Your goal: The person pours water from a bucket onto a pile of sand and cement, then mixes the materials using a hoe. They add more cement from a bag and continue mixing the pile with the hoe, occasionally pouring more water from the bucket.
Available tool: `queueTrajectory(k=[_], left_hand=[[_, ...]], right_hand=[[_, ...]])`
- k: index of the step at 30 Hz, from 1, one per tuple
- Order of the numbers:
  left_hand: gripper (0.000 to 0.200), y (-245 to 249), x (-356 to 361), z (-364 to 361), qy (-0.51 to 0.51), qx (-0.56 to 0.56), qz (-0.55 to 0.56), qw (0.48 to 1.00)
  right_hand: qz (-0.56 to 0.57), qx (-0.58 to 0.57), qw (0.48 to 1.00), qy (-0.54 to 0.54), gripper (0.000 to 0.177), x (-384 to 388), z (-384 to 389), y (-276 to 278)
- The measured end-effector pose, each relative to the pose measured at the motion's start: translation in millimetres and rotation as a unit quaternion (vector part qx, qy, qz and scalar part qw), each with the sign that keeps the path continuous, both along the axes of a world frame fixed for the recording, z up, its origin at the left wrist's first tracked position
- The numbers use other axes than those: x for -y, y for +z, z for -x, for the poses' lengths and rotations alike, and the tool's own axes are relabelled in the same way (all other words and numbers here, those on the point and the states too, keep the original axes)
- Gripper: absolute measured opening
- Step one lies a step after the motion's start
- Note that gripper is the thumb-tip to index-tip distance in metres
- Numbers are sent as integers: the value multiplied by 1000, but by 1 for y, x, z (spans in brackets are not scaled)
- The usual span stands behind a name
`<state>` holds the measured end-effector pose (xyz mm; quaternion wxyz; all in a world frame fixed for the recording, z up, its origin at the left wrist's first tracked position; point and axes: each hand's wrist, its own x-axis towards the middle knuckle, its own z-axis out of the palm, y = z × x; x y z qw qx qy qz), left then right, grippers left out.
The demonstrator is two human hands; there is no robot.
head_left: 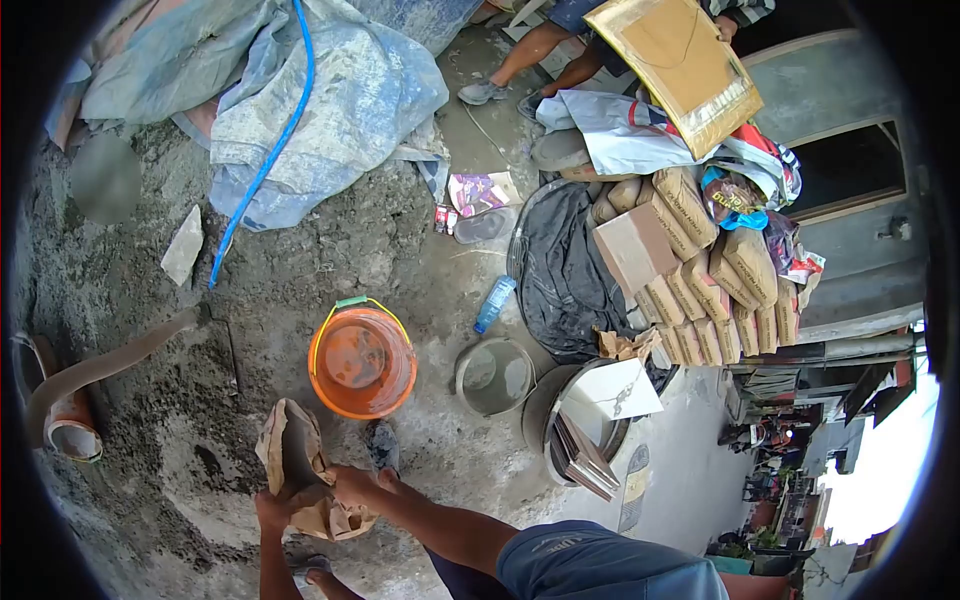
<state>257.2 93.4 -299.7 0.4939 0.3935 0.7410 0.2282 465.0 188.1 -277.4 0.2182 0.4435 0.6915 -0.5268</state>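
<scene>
An opened brown paper bag point(290, 450) with grey powder visible inside is held low over the ground. My left hand point(273, 508) is closed on its lower left edge. Across from it, my right hand point(352, 486) grips the crumpled paper on the other side. Just above the bag stands an orange bucket point(362, 362) with a yellow handle, some residue inside. My shoes show beside the bag, one of them point(381, 444) near the bucket.
A grey bucket point(495, 376), a blue bottle point(495, 304) and a tub point(540, 415) holding tiles stand to the right. Stacked bags point(700, 290) lie beyond. A person holds a framed panel point(680, 65) at the top. A hose point(262, 170) and a wooden handle point(120, 365) are at left.
</scene>
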Motion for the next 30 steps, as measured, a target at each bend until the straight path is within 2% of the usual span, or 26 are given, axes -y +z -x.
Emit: queueTrajectory(k=[1,3,4,5,7,8,9,10,11,12,13,14,15,16,17,19,20,21,22,23,25,26,27,28,29,30], left_hand=[[35,20,-1,-4,5,-6,-5,1000],[27,63,-2,-10,-36,-22,-13,999],[27,70,4,-12,-80,-52,-33,995],[30,76,11,-14,-125,-84,-52,987],[26,112,10,-31,-28,-53,37,997],[23,126,9,-39,-30,-39,3,999],[21,139,11,-44,-27,-29,-23,999],[18,152,13,-47,-73,-60,-7,995],[15,163,14,-48,-108,-92,17,990],[16,173,16,-50,-116,-111,16,987],[19,185,14,-50,-142,-130,51,980],[22,197,14,-52,-134,-144,60,979],[24,190,21,-53,-149,-159,44,975],[25,196,22,-54,-148,-158,54,975],[25,208,18,-55,-168,-160,59,971],[25,226,14,-56,-147,-144,49,977],[25,229,14,-55,-133,-147,48,979],[26,229,14,-53,-166,-135,44,976],[27,236,15,-50,-198,-122,40,972],[27,243,16,-45,-186,-122,38,974],[26,263,16,-32,-191,-84,-7,978],[26,266,16,-23,-196,-60,-8,979],[26,274,19,-10,-199,-59,-22,978],[31,285,23,3,-159,18,-98,982],[37,299,30,17,-119,95,-174,973],[42,324,42,31,-99,31,-248,963]], right_hand=[[-5,-6,1000,5,48,-3,0,19],[79,-8,993,-84,48,-5,3,55],[41,-39,993,-101,46,17,3,29],[37,-50,993,-100,46,23,10,35],[26,-74,985,-156,60,32,23,57],[120,-28,988,-95,80,14,34,84],[142,-43,975,-166,85,27,43,81],[171,-42,972,-157,88,26,47,97],[156,-39,974,-159,89,13,55,140],[188,-22,970,-152,87,6,58,157],[235,-25,956,-171,82,12,62,148],[239,-88,936,-241,79,22,59,144],[249,-53,943,-215,71,20,57,144],[261,-79,928,-254,57,41,54,106],[254,-132,900,-327,37,48,54,111],[212,-54,931,-293,26,36,50,136],[206,-65,928,-303,25,34,50,151],[198,-74,926,-311,25,32,49,164],[152,-47,953,-256,25,32,50,164],[149,-47,957,-244,25,34,49,164],[143,-60,964,-217,25,24,58,201],[-192,-135,969,79,25,30,49,165],[-205,-130,967,77,25,25,54,173],[-48,-79,990,-102,23,16,62,188],[108,-31,953,-280,23,3,72,206],[113,-50,942,-313,21,-10,84,255]])
